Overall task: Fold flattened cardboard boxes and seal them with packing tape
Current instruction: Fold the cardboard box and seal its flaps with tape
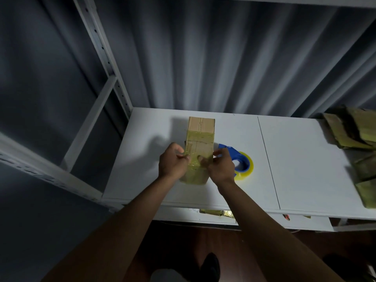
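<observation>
A: Backdrop first. Grey pleated curtain (223, 58) fills the rear, with a white slotted shelving upright (101, 51) slanting across its left part.

B: And the work surface?

A: White table (305, 159), a thin seam running front to back right of centre. A lower shelf under its front edge holds some yellowish pieces, too dim to identify.

B: Anything at the far right?

A: A heap of flattened cardboard pieces (354, 129) with yellowish tape on them, partly cut off by the frame edge.

B: The task item?

A: One folded cardboard box (200, 137), left of the table's middle, its long side running away from the person. Bands of yellowish packing tape (200, 136) cross its top, and more tape covers the near end. I cannot tell whether the near end rests on the table or is lifted.

B: Hands?

A: Both at the box's near end. Left hand (173, 161) curls its fingers against the left side and pinches at the top edge. Right hand (220, 167) grips the right side, thumb pressed onto the taped top.

B: Tool?

A: A blue tape dispenser (239, 159) carrying a yellow roll lies on the table just beside the box, partly hidden behind the right hand. A dark shoe (210, 265) shows on the floor below.
</observation>
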